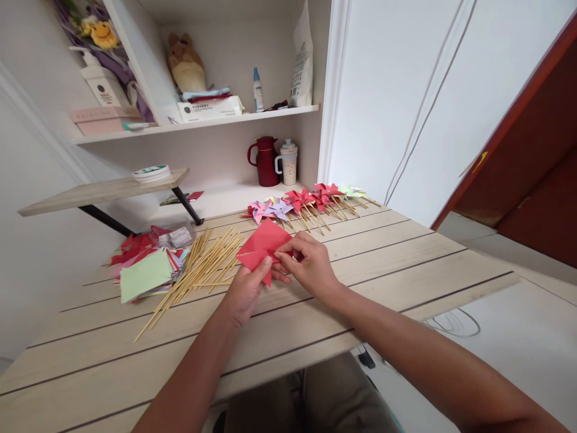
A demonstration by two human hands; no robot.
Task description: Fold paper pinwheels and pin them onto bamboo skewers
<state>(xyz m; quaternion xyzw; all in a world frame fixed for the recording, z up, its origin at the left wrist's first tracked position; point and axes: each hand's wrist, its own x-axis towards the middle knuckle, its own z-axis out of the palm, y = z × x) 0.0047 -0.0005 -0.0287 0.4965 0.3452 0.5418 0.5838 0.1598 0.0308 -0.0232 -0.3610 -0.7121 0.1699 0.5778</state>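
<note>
A red paper square (265, 236) with slits cut in from its corners is held above the table. My left hand (249, 286) grips its lower edge, thumb on top and fingers beneath. My right hand (312, 264) pinches the paper's right side near the middle, and its fingers hide what lies between them. To the left lies a loose pile of thin wooden sticks (198, 264). Beyond the hands, finished paper pinwheels (302, 201) in red, pink, purple and green lie in a row on their sticks.
Coloured paper sheets (146, 273) and a clear plastic bag (175, 237) lie at the left under a small raised shelf (103, 191). A dark red jug (267, 162) and a speckled cup (288, 163) stand at the back. The table's edge (514, 276) ends at the right.
</note>
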